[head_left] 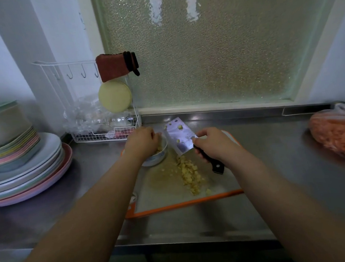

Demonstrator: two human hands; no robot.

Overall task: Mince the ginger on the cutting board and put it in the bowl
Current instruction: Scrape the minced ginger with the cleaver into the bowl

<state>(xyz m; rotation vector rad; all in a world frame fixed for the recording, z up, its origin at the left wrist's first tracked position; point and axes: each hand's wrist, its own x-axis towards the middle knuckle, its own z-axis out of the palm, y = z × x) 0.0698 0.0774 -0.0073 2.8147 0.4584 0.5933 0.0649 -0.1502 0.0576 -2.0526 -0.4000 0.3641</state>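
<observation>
A pile of minced ginger [190,174] lies on the white cutting board [165,202] with its orange rim. A small white bowl [156,158] stands at the board's far left corner with some ginger inside. My left hand [141,142] hovers over the bowl with its fingers curled down into it; what they hold is hidden. My right hand [210,143] grips the black handle of a cleaver [179,137]. The blade is tilted up beside the bowl, with a few ginger bits stuck to it.
A stack of plates and bowls [23,163] fills the counter's left side. A white wire rack [105,134] with plastic bags stands behind the bowl. A bag of orange food [339,136] lies at the right. A frosted window is behind.
</observation>
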